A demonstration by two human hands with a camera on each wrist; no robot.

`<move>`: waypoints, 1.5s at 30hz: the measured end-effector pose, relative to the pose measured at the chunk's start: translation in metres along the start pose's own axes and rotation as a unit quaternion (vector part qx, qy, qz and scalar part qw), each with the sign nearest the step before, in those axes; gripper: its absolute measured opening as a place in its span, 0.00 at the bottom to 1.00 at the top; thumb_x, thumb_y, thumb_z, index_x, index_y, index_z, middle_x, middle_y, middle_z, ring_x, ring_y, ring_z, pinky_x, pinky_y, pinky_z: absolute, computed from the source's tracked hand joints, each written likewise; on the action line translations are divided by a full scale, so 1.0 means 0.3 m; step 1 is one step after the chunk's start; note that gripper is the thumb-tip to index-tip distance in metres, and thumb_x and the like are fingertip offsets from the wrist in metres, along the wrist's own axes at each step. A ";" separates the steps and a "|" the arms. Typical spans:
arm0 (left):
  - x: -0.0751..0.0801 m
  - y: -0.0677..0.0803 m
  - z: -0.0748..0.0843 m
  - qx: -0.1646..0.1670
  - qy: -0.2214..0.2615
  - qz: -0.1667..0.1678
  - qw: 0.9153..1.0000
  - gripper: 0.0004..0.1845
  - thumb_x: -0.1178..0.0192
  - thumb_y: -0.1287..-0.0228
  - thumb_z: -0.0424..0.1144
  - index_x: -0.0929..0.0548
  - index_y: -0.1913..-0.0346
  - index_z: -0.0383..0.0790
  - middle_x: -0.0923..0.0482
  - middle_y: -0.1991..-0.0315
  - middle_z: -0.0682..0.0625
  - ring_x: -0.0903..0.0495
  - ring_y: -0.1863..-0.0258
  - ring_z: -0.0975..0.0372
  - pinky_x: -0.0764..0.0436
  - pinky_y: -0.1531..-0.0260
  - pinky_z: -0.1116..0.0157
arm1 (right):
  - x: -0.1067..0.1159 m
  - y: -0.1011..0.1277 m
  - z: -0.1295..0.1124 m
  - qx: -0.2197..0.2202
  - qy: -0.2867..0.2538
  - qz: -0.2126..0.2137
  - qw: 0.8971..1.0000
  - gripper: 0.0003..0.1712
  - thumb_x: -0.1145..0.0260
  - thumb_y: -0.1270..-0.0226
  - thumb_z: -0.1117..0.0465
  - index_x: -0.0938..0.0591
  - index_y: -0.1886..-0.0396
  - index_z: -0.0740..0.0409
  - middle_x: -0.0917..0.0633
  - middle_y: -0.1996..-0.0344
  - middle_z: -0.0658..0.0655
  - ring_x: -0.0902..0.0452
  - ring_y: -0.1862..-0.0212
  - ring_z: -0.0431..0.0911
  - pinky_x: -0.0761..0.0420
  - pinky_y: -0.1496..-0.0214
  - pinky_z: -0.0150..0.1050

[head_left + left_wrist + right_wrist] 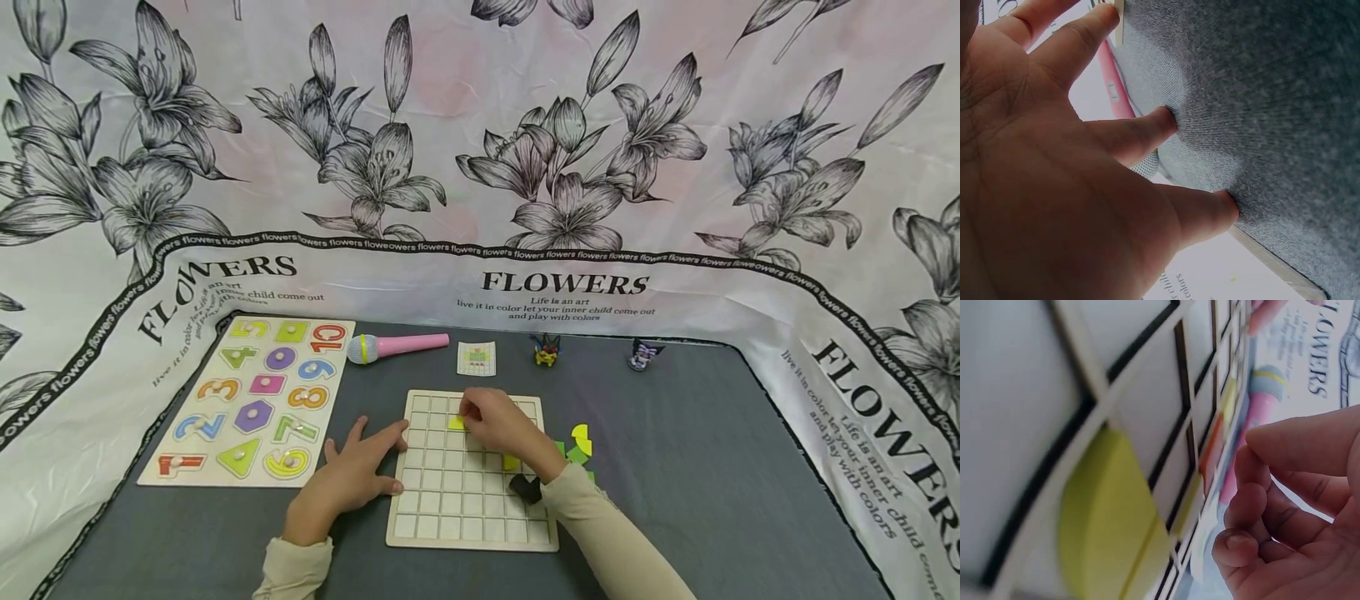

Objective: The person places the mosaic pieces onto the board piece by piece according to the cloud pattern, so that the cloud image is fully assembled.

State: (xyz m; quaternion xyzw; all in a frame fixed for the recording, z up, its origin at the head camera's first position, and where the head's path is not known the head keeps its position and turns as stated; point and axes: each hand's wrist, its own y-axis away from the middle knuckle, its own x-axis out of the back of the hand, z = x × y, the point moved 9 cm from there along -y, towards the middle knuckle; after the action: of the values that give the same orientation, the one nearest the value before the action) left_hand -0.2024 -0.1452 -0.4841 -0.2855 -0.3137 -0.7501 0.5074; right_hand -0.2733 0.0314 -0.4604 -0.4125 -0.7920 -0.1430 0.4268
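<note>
Near the front edge of the tabletop (712,467), at its middle, lies a wooden grid board (468,500) of square cells. The right hand (498,425) rests over the board's far rows, fingers curled together; its fingertips meet a yellow tile (456,422) seated in a cell there, though whether they pinch it or only touch it cannot be told. In the right wrist view the fingers (1272,481) are bent toward the palm, beside a yellow-green piece (1110,519) set in the grid. A second yellow tile (511,462) sits in the board close to the right wrist. The left hand (356,475) lies flat, fingers spread apart, on the grey cloth just beside the board's left edge, with the index fingertip touching that edge; the left wrist view shows its fingertips (1166,119) pressing the cloth. Loose green and yellow pieces (577,446) lie just beside the board's right edge. Toward the far left corner lies a number puzzle board (255,400). Along the far edge are a pink toy microphone (397,346), a small pattern card (477,358), and two small figurines (547,350) (642,354).
</note>
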 end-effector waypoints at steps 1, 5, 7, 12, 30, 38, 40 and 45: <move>-0.001 0.000 0.001 0.001 0.000 -0.001 1.000 0.36 0.19 0.44 0.35 0.20 0.32 0.47 0.22 0.29 0.45 0.56 0.18 0.30 0.65 0.36 0.16 | 0.008 0.014 0.005 -0.005 -0.004 0.005 1.000 0.06 0.35 0.27 0.74 0.16 0.63 0.61 0.20 0.70 0.49 0.28 0.69 0.42 0.24 0.65 0.38; -0.004 0.001 0.001 0.002 0.003 -0.002 1.000 0.38 0.19 0.44 0.35 0.21 0.29 0.46 0.21 0.30 0.45 0.56 0.18 0.31 0.66 0.36 0.17 | 0.052 0.074 0.028 -0.019 -0.021 0.030 0.999 0.04 0.34 0.26 0.73 0.16 0.61 0.61 0.18 0.67 0.49 0.27 0.67 0.42 0.23 0.64 0.39; -0.004 0.001 -0.001 0.003 0.003 -0.002 1.000 0.39 0.19 0.43 0.36 0.22 0.28 0.46 0.21 0.30 0.46 0.56 0.18 0.31 0.66 0.36 0.17 | 0.074 0.103 0.044 -0.022 -0.024 0.043 0.999 0.04 0.34 0.26 0.72 0.16 0.60 0.61 0.18 0.67 0.49 0.27 0.67 0.41 0.22 0.64 0.39; -0.002 0.000 -0.003 0.004 -0.002 -0.004 1.000 0.42 0.19 0.43 0.37 0.24 0.25 0.46 0.19 0.32 0.47 0.56 0.18 0.30 0.66 0.36 0.16 | 0.132 0.174 0.086 -0.039 -0.027 0.075 0.996 0.05 0.32 0.28 0.73 0.16 0.62 0.60 0.18 0.69 0.48 0.26 0.68 0.41 0.22 0.65 0.38; -0.003 0.005 0.008 0.005 0.004 -0.008 1.000 0.44 0.19 0.42 0.36 0.27 0.23 0.44 0.18 0.34 0.48 0.57 0.18 0.29 0.66 0.36 0.17 | 0.314 0.429 0.283 -0.148 0.003 0.146 0.978 0.06 0.30 0.30 0.74 0.14 0.58 0.62 0.17 0.64 0.52 0.24 0.63 0.46 0.21 0.60 0.47; -0.001 0.006 0.006 0.001 0.006 -0.006 1.000 0.43 0.19 0.42 0.35 0.26 0.24 0.43 0.19 0.33 0.45 0.57 0.18 0.29 0.65 0.36 0.16 | 0.323 0.471 0.343 -0.170 0.012 0.132 0.976 0.07 0.30 0.31 0.74 0.14 0.56 0.63 0.17 0.63 0.54 0.24 0.62 0.46 0.21 0.59 0.47; -0.002 0.004 0.004 0.002 0.005 -0.006 1.000 0.43 0.19 0.42 0.36 0.26 0.24 0.44 0.20 0.32 0.45 0.57 0.18 0.29 0.65 0.36 0.16 | 0.318 0.473 0.355 -0.172 0.012 0.124 0.977 0.08 0.29 0.32 0.74 0.14 0.56 0.64 0.17 0.62 0.55 0.23 0.62 0.46 0.20 0.58 0.47; -0.009 -0.001 0.000 0.006 0.000 -0.008 1.000 0.43 0.19 0.43 0.36 0.26 0.23 0.45 0.20 0.32 0.46 0.57 0.18 0.29 0.65 0.35 0.17 | 0.299 0.468 0.378 -0.179 0.012 0.100 0.979 0.10 0.27 0.32 0.72 0.13 0.52 0.64 0.17 0.60 0.55 0.23 0.61 0.46 0.20 0.57 0.47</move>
State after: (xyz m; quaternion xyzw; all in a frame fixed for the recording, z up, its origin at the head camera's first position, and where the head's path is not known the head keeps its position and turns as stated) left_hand -0.2018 -0.1435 -0.4862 -0.2796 -0.3206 -0.7524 0.5029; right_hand -0.2542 0.2316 -0.4741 -0.5574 -0.7030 -0.2445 0.3679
